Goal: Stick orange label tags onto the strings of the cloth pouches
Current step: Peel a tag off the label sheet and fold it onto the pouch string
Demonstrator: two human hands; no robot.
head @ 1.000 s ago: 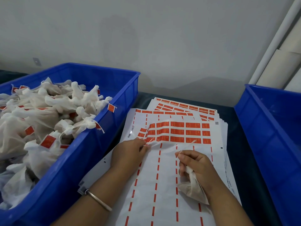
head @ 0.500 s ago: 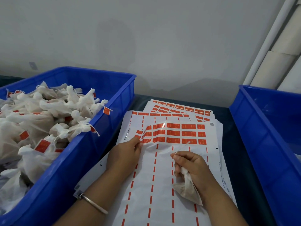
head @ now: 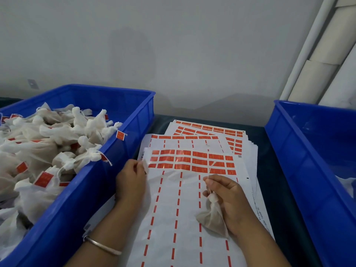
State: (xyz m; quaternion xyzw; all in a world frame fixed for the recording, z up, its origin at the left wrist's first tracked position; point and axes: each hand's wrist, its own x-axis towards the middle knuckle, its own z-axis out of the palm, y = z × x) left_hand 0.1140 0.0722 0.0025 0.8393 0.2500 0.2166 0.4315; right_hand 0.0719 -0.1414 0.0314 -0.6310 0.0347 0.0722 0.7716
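Fingers of the left hand (head: 133, 178) were curled at the left edge of the top label sheet (head: 192, 199), pinching what looked like a peeled label, its colour not clear. Right hand (head: 229, 197), lower right of centre, gripped a small cloth pouch (head: 212, 218) in its palm while thumb and forefinger pinched the pouch's string (head: 211, 166), which stood up over the remaining rows of orange labels (head: 200, 161).

Doing this step well probably meant keeping that string taut and steady, laying it across the middle of the sticky face, then folding the label evenly so the halves met square.

Left of the frame, a blue crate (head: 107, 170) held a heap of tagged pouches (head: 48, 151). Another blue crate (head: 308, 170) stood at right, its contents mostly hidden. More label sheets (head: 212, 130) were stacked on the dark bench (head: 269, 189) between them. Behind ran a plain grey wall (head: 173, 54), with pale pipes (head: 317, 54) slanting at the upper right.
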